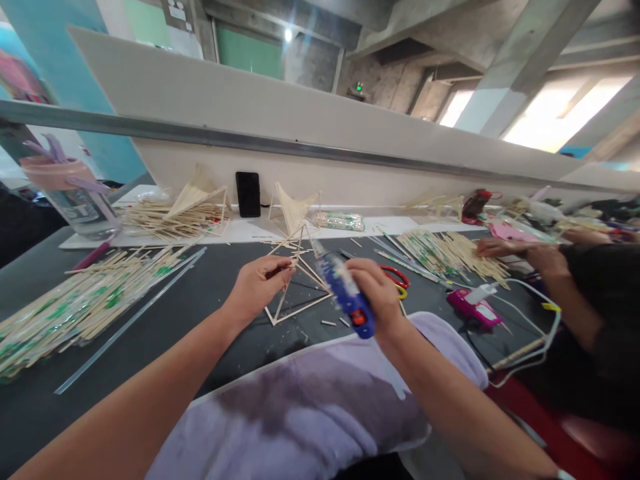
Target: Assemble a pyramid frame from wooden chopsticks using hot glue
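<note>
1. Two bare hands work over the dark worktop [190, 300]; a stick frame [303, 309] sits on it between them, its lower sticks making a triangle.
2. Fingers of the left hand [260, 285] are pinched narrow at one side of the frame; whether they grip a frame stick or a loose piece, I cannot tell.
3. The right hand [377, 290] is wrapped around a blue glue gun [345, 287] with an orange-red switch; its nozzle points up and left, near the frame's upper sticks. No lettering can be read on its blurred body.
4. Packs of sticks [100, 300] at left carry green print, too smeared to read; a clear rod [130, 323] lies beside them.
5. A jug [75, 200] with a pink top bears dark letter-like marks, not clear enough to spell out.
6. Against the white board lean a black phone [248, 195], its screen dark, and near it a finished-looking stick model [293, 207].
7. Red-and-yellow scissors handles [400, 274] show just beyond the right hand.
8. Far right, another person's hand [493, 248] touches spread sticks [463, 257].
</note>
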Available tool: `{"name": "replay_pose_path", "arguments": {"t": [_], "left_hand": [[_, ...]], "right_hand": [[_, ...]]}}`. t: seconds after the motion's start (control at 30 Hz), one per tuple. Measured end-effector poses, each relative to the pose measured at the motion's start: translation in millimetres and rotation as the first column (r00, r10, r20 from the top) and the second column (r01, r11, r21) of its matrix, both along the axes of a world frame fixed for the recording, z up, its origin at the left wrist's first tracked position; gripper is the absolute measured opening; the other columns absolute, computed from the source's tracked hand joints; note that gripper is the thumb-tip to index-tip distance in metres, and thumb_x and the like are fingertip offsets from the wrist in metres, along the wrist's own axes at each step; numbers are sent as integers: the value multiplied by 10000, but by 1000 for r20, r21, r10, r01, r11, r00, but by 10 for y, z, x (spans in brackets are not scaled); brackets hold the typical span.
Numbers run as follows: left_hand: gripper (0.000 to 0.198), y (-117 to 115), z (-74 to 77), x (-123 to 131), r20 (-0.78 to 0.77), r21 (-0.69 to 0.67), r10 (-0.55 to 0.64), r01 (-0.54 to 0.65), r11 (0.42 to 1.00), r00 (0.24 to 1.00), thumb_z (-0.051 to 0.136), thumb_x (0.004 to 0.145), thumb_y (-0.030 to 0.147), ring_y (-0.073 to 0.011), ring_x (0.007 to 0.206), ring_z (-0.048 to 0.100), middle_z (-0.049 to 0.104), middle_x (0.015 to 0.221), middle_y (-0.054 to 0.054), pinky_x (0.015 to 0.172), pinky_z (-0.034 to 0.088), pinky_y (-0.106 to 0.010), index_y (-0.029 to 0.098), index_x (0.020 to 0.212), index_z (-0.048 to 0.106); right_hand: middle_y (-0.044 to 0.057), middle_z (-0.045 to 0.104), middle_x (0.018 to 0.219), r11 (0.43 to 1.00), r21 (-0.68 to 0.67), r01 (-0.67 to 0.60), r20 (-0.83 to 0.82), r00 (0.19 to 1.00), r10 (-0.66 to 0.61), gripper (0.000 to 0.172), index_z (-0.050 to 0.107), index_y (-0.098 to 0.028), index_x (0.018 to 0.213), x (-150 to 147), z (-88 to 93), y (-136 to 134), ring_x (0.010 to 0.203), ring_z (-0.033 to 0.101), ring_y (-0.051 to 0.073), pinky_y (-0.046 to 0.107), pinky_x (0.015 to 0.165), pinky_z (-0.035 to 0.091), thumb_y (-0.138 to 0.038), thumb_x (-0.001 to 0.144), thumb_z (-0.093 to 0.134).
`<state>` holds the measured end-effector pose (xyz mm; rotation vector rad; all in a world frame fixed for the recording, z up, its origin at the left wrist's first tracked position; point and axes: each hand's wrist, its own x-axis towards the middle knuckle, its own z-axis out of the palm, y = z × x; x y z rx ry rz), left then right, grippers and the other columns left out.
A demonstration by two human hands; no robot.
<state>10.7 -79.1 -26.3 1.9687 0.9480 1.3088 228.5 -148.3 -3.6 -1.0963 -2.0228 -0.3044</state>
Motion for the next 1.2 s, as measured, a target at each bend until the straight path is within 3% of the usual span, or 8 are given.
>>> {"name": "replay_pose_path", "arguments": {"t": [0.1, 0.2, 0.37, 0.6, 0.7, 0.8, 0.93, 1.2], "left_hand": [[185, -12, 12, 9, 34, -18, -10, 11, 1000, 999, 596, 779, 297, -105, 568, 576, 650, 744, -20, 535, 478, -207, 170, 873, 693], [182, -33, 34, 17, 35, -41, 2, -1, 999, 999, 603, 771, 292, -100, 550, 574, 656, 749, -22, 529, 476, -208, 162, 859, 694], [190, -44, 41, 18, 37, -41, 6, -5, 999, 999, 597, 773, 301, -99, 539, 570, 650, 738, -19, 528, 469, -214, 159, 856, 693], [216, 17, -43, 3, 31, -29, -4, 5, 1000, 999, 588, 788, 324, -102, 547, 566, 620, 690, -8, 533, 484, -218, 166, 900, 684], [220, 26, -65, 2, 28, -25, -8, 9, 1000, 1000, 587, 793, 333, -102, 561, 577, 641, 741, -19, 541, 493, -219, 172, 908, 681], [217, 17, -58, 4, 29, -31, -13, 14, 999, 1000, 588, 795, 328, -102, 564, 583, 642, 753, -22, 537, 499, -216, 170, 911, 680], [211, 11, -38, 0, 19, -14, -19, 19, 1000, 1000, 592, 792, 322, -100, 556, 577, 640, 724, -16, 520, 491, -205, 173, 909, 685], [196, -15, 33, 18, 41, -93, -2, 6, 996, 999, 604, 774, 315, -101, 554, 565, 647, 771, -23, 523, 489, -218, 170, 872, 693]], "right_hand": [[87, 588, 989, 951, 183, 248, -99, 967, -233, 151, 543, -232, 940, 147, 82, -61, 953, 559, 229, 356, 852, 440, -180, 810, 486], [116, 548, 1051, 931, 67, 359, 112, 925, -364, 283, 502, -199, 1009, 351, 32, -144, 985, 542, 250, 353, 819, 444, -119, 738, 503], [100, 548, 984, 810, -275, 517, 506, 795, -336, 205, 516, -179, 932, 673, -321, -254, 904, 567, 233, 337, 729, 428, -101, 744, 491], [102, 556, 999, 628, -509, 589, 578, 774, -258, 211, 530, -165, 959, 955, -626, -346, 919, 580, 227, 319, 691, 432, -147, 749, 525], [112, 556, 1113, 626, -551, 552, 587, 789, -178, 333, 542, -180, 1050, 998, -540, -357, 1018, 560, 249, 378, 781, 433, -148, 718, 549], [112, 479, 1302, 732, -514, 448, 528, 837, -142, 526, 484, -232, 1214, 860, -367, -302, 1206, 441, 283, 479, 919, 369, -147, 704, 579], [113, 452, 1336, 885, -462, 63, 124, 992, -6, 472, 415, -214, 1279, 313, -181, -72, 1248, 404, 221, 423, 1014, 334, -223, 820, 523], [59, 616, 975, 814, -512, -275, -508, 861, -29, 255, 504, -173, 964, -563, -186, 440, 923, 589, 170, 342, 834, 455, -238, 737, 600]]}}
